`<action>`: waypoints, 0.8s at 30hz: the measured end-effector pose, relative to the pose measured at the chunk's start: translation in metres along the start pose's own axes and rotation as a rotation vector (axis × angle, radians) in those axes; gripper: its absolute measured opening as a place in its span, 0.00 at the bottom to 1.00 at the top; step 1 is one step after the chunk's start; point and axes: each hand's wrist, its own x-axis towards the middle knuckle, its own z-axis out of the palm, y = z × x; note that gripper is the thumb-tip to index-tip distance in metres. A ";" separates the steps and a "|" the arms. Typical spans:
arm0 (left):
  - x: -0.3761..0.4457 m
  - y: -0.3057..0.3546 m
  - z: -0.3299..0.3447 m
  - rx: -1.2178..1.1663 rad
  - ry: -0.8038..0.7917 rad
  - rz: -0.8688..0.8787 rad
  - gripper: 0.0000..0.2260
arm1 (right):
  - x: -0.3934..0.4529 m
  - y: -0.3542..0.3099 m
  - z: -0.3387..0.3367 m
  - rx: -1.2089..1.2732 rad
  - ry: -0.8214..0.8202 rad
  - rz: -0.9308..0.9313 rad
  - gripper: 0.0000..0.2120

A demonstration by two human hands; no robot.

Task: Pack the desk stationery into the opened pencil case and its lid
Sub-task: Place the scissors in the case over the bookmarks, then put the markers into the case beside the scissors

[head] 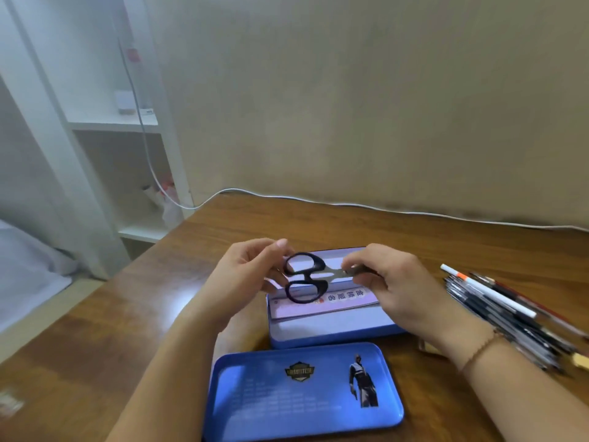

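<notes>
I hold a pair of scissors (307, 277) with dark handle loops above the open blue pencil case (331, 333). My left hand (245, 275) pinches the upper loop; my right hand (392, 282) grips the blades, which are mostly hidden under its fingers. Inside the case lies a pale ruler or card with printed characters (322, 303). The blue lid (302, 390) lies nearer me, with a badge and a figure printed on it. A pile of pens and pencils (510, 317) rests on the desk to the right.
The wooden desk (127, 314) ends at its left edge, beyond which a white shelf unit (127, 129) stands. A white cable (350, 204) runs along the desk's back edge by the wall. A small blurred object (11, 403) sits at the near left.
</notes>
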 end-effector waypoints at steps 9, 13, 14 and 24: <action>-0.004 -0.019 0.006 0.648 -0.469 -0.001 0.45 | -0.001 0.000 0.017 -0.132 -0.343 0.029 0.11; 0.000 -0.024 0.007 0.759 -0.464 0.038 0.45 | -0.002 -0.001 0.025 -0.175 -0.332 0.027 0.12; 0.000 -0.023 0.007 0.783 -0.464 0.056 0.45 | -0.002 -0.002 0.026 -0.181 -0.319 0.032 0.12; 0.002 -0.029 0.005 0.798 -0.464 0.148 0.37 | -0.002 0.023 -0.091 -0.220 -0.232 0.529 0.06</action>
